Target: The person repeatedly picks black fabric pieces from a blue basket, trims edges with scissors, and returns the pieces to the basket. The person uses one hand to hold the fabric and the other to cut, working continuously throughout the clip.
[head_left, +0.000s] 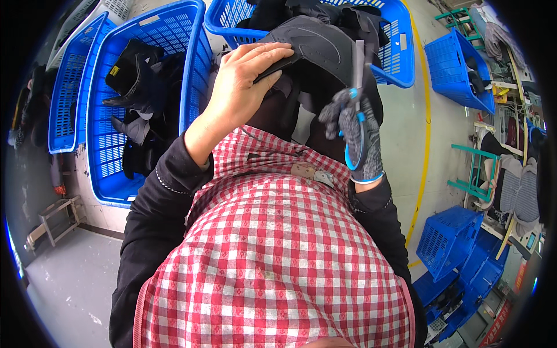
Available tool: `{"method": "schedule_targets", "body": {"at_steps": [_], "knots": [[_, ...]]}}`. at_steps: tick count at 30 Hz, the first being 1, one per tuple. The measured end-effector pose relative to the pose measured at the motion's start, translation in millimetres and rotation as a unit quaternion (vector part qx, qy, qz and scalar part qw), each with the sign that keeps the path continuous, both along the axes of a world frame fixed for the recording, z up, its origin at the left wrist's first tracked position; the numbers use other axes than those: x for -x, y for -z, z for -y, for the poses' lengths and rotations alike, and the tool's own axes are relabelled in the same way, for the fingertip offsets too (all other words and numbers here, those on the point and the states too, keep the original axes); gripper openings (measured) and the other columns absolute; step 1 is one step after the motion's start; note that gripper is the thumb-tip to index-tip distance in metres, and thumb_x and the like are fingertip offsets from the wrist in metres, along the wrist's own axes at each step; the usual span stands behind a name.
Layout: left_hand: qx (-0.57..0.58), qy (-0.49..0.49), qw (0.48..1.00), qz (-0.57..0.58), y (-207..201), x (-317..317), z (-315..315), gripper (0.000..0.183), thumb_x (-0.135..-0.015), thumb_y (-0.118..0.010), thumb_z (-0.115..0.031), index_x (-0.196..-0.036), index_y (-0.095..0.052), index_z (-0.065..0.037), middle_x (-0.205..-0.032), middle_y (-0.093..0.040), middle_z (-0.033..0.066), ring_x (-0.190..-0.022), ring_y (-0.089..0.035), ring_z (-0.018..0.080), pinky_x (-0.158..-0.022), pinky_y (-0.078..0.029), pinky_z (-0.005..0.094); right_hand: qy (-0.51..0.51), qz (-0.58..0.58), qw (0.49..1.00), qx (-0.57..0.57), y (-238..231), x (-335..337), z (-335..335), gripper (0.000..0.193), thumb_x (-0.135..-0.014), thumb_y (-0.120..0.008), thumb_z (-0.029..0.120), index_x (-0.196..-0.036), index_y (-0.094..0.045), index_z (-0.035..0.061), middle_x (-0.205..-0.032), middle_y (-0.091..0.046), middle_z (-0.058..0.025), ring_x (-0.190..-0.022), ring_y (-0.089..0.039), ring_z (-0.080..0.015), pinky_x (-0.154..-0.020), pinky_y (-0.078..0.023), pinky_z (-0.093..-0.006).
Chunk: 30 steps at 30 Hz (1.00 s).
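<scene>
My bare left hand [241, 84] is closed on the left edge of a dark grey shoe upper [318, 46] with curved stitching, thumb beneath it and fingers on top. The piece lies above my lap, in front of a basket. In my gloved right hand [366, 145] is a pair of scissors [358, 66] with blue-edged handles. Their blades point away from me, beside the right edge of the shoe upper. Whether the blades touch it, I cannot tell.
A blue basket [406, 61] of dark pieces stands just ahead. Another blue basket [196, 64] on the left holds black shoe parts [136, 72]. More blue baskets [449, 240] stand at the right, beyond a yellow floor line [428, 116]. A low wooden stool [55, 220] is at the left.
</scene>
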<state>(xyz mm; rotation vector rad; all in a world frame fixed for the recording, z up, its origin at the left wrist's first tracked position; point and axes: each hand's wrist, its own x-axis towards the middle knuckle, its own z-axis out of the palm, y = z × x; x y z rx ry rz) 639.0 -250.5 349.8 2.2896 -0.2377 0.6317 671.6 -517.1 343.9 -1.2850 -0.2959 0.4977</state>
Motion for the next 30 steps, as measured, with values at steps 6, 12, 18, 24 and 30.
{"method": "schedule_targets", "body": {"at_steps": [6, 12, 18, 24, 30], "knots": [[-0.008, 0.032, 0.999, -0.019, -1, -2, -13, 0.038, -0.092, -0.072, -0.011, -0.13, -0.071, -0.015, -0.136, -0.068, 0.0029, -0.129, -0.059, 0.0255, -0.114, -0.039, 0.0431, -0.112, -0.032, 0.986, 0.12, -9, 13, 13, 0.052, -0.094, -0.077, 0.037, -0.131, -0.06, 0.004, -0.092, -0.067, -0.0027, -0.077, -0.067, -0.0109, -0.062, -0.05, -0.0219], [-0.011, 0.07, 0.997, -0.025, -5, 2, -21, 0.035, -0.098, -0.07, -0.023, -0.131, -0.07, -0.011, -0.138, -0.067, 0.007, -0.13, -0.058, 0.0272, -0.111, -0.043, 0.0422, -0.001, -0.025, 0.999, 0.021, 2, 5, 18, 0.036, -0.101, -0.07, 0.029, -0.124, -0.058, 0.0043, -0.095, -0.07, -0.0117, -0.07, -0.064, -0.0109, -0.061, -0.054, -0.026], [-0.116, 0.124, 0.957, -0.237, -70, -51, -33, 0.036, -0.099, -0.071, -0.03, -0.118, -0.074, 0.0, -0.11, -0.076, 0.011, -0.093, -0.075, 0.0238, -0.089, -0.059, 0.0334, 0.131, -0.004, 0.991, -0.005, 10, -13, -1, 0.044, -0.097, -0.075, 0.016, -0.132, -0.05, 0.0078, -0.101, -0.07, -0.0105, -0.08, -0.067, -0.0155, -0.07, -0.056, -0.0286], [-0.209, 0.298, 0.927, 0.086, -86, -140, 14, 0.067, -0.083, -0.082, -0.041, -0.134, -0.061, -0.001, -0.124, -0.067, 0.0243, -0.108, -0.066, 0.0361, -0.097, -0.051, 0.0433, 0.204, 0.157, 0.951, 0.169, -3, -19, -8, 0.043, -0.091, -0.079, 0.012, -0.129, -0.059, 0.0033, -0.116, -0.062, -0.0079, -0.09, -0.065, -0.0164, -0.081, -0.055, -0.0309], [-0.128, 0.241, 0.93, -0.248, -103, -120, 20, 0.07, -0.079, -0.085, -0.045, -0.125, -0.063, 0.003, -0.113, -0.07, 0.0258, -0.105, -0.068, 0.0392, -0.092, -0.053, 0.0448, 0.147, 0.045, 0.985, 0.074, -10, -3, 16, 0.046, -0.091, -0.077, 0.006, -0.133, -0.057, 0.0033, -0.113, -0.066, -0.0087, -0.094, -0.07, -0.0168, -0.076, -0.058, -0.0279]]}}
